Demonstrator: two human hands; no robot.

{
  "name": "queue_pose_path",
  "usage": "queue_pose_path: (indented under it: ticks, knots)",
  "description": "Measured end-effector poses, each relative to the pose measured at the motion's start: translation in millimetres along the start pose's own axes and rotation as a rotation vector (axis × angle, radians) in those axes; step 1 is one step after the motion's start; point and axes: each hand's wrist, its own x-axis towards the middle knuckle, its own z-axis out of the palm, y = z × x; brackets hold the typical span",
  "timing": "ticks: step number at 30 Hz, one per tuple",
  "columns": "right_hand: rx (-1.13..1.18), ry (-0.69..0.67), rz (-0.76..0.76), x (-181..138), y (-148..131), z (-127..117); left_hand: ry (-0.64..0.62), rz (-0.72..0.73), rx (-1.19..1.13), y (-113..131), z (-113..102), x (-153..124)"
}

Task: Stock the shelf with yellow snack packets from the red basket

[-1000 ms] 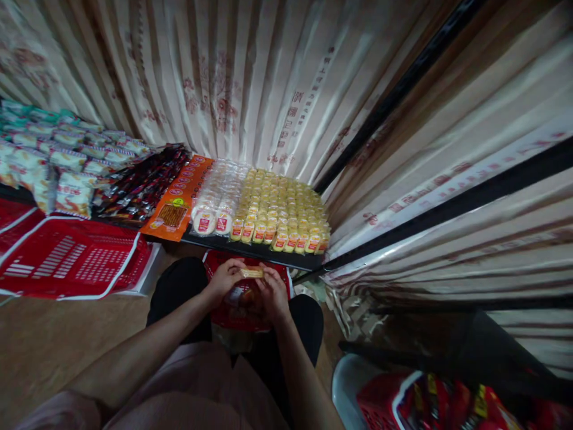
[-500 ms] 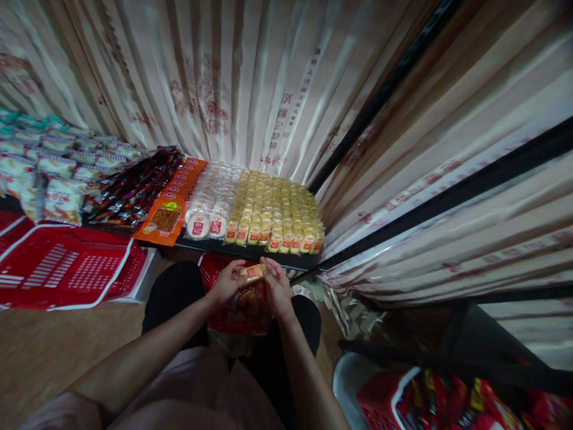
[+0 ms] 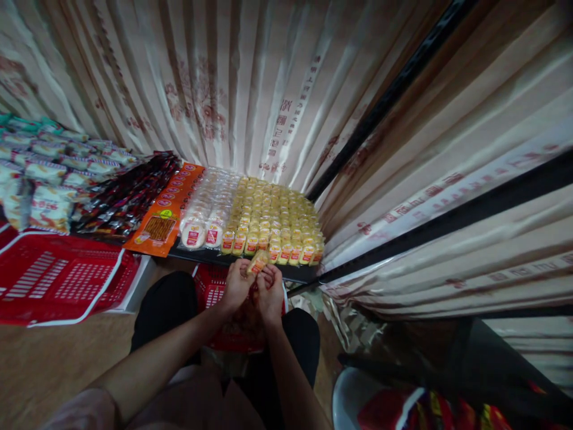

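A small wrapped yellow snack packet (image 3: 258, 261) with an orange-red label is held up, tilted, between my hands. My left hand (image 3: 237, 282) is closed at its left lower side, fingertips pinching it. My right hand (image 3: 270, 294) has its fingers bent against the lower right side. Just beyond stand tight rows of like yellow packets (image 3: 275, 218) on a black shelf (image 3: 293, 272). White round wrapped snacks (image 3: 194, 235) are lined up left of them. Below my hands, between my knees, is a red basket (image 3: 213, 292); its contents are dim and partly hidden by my hands.
An orange snack bag (image 3: 162, 221), dark shiny packets (image 3: 119, 200) and white packets (image 3: 51, 203) continue left along the shelf. Another red basket (image 3: 67, 275) is at left. Pleated curtains (image 3: 242, 77) and black bars (image 3: 358, 143) stand behind. Red packets (image 3: 443, 412) lie at lower right.
The yellow packet has turned from nearly level to a steeper tilt and risen slightly toward the shelf rows. My right hand's fingers have shifted lower along it. The view has moved slightly.
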Motion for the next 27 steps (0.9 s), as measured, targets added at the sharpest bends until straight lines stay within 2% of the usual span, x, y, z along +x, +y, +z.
queue_pose_path:
  ticks: [5,9,13,18,22,27]
  knots:
    - [-0.236,0.006,-0.146,12.9,2.6,2.6,0.03,-0.011,0.275,5.9,5.1,13.6]
    - [-0.331,0.012,-0.253,16.8,9.4,3.9,0.042,0.036,0.431,10.8,8.2,18.5]
    - [-0.335,0.032,-0.27,18.6,14.3,2.2,0.058,0.096,0.533,12.1,12.5,18.5]
    - [-0.356,0.001,-0.289,23.0,16.9,-0.5,0.062,0.106,0.533,9.6,16.8,21.5]
    - [-0.39,0.02,-0.282,24.6,17.8,-0.2,0.026,0.09,0.434,6.5,19.7,25.3]
    - [-0.4,0.055,-0.359,23.8,16.1,-3.0,0.074,0.161,0.361,4.5,20.1,27.0]
